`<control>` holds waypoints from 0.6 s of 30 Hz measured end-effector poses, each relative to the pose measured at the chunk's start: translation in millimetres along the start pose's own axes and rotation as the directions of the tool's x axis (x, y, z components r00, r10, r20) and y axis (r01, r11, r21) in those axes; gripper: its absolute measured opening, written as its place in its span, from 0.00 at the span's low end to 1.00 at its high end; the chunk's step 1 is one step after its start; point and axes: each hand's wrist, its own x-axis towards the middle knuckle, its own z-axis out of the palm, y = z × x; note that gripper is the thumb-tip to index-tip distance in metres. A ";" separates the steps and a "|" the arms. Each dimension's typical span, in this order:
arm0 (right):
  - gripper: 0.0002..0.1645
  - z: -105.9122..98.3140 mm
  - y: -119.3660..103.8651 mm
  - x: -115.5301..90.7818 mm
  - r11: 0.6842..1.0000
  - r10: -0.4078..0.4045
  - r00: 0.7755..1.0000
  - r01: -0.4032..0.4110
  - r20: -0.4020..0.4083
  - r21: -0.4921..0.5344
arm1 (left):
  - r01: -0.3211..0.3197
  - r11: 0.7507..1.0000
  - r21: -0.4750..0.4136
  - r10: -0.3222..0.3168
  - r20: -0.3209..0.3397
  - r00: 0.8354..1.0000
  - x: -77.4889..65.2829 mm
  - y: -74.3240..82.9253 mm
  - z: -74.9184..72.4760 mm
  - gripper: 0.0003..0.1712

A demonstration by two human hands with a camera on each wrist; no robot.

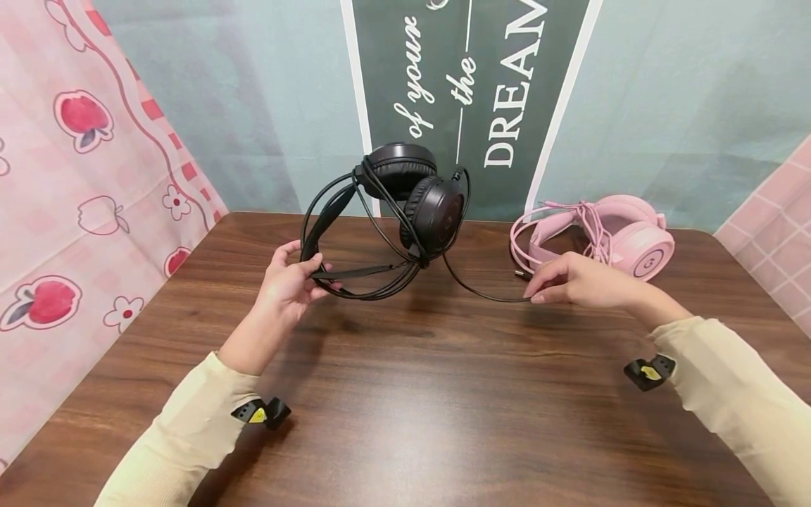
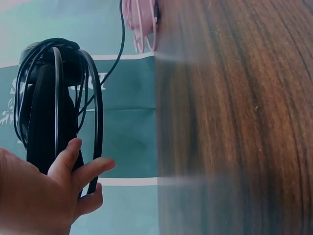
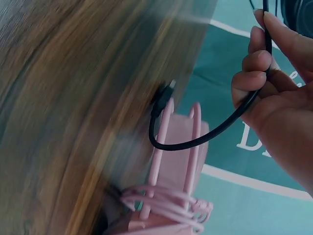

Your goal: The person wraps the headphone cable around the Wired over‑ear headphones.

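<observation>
My left hand [image 1: 288, 285] grips the headband of the black headphones [image 1: 437, 211], which are raised above the table with both ear cups toward the back. Black cable [image 2: 55, 88] is looped around the band and cups. Its loose end runs to the right, where my right hand [image 1: 573, 282] pinches the cable [image 3: 210, 134] between thumb and fingers. Past that grip the cable bends back in a curve, and a black USB-type plug [image 3: 164, 95] dangles from its end. In the right wrist view, the plug overlaps the tabletop close to the pink headphones.
Pink headphones [image 1: 640, 243] with their pink cable wound up lie at the back right of the brown wooden table [image 1: 405, 394]. A green lettered cloth [image 1: 469, 91] hangs behind. To the left is a pink apple-print curtain [image 1: 63, 197], to the right pink tiles [image 1: 779, 232].
</observation>
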 end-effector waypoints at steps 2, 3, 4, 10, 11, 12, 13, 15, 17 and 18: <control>0.07 1.5 -3.0 1.7 0.999 -0.045 0.999 0.045 -0.005 0.001 | 0.000 1.000 0.010 0.000 -0.003 1.000 1.1 -1.9 1.7 0.22; 0.09 2.1 -4.5 2.6 0.998 -0.063 0.998 0.063 -0.012 0.001 | 0.001 1.000 0.020 -0.001 -0.004 1.000 1.8 -3.0 2.7 0.22; 0.09 2.6 -6.1 3.4 0.997 -0.083 0.996 0.083 -0.020 0.003 | 0.001 1.000 0.029 -0.001 -0.005 1.000 2.5 -4.3 3.8 0.22; 0.10 2.6 -15.0 9.2 0.985 -0.167 0.986 0.168 -0.027 0.026 | -0.012 0.994 0.105 0.012 -0.007 1.000 6.0 -12.3 11.0 0.22; 0.10 2.6 -16.8 10.0 0.983 -0.178 0.984 0.179 -0.025 0.030 | -0.014 0.993 0.114 0.015 -0.005 1.000 6.3 -13.4 11.9 0.22; 0.11 2.7 -18.6 10.6 0.982 -0.186 0.982 0.187 -0.020 0.041 | -0.016 0.992 0.121 0.017 -0.004 1.000 6.6 -14.5 12.5 0.22; 0.12 3.2 -20.8 11.1 0.980 -0.195 0.981 0.195 -0.019 0.043 | -0.018 0.992 0.128 0.018 -0.002 1.000 6.7 -15.5 13.1 0.21; 0.13 4.5 -25.8 11.9 0.978 -0.205 0.979 0.205 -0.018 0.041 | -0.020 0.989 0.143 0.020 0.005 1.000 6.9 -17.5 14.4 0.22; 0.13 6.0 -30.1 12.6 0.978 -0.205 0.979 0.206 -0.015 0.031 | -0.019 0.987 0.161 0.018 0.009 1.000 7.1 -19.2 15.7 0.22; 0.13 6.7 -32.2 13.1 0.978 -0.205 0.979 0.206 -0.013 0.027 | -0.018 0.986 0.167 0.016 0.012 1.000 7.1 -19.8 16.4 0.22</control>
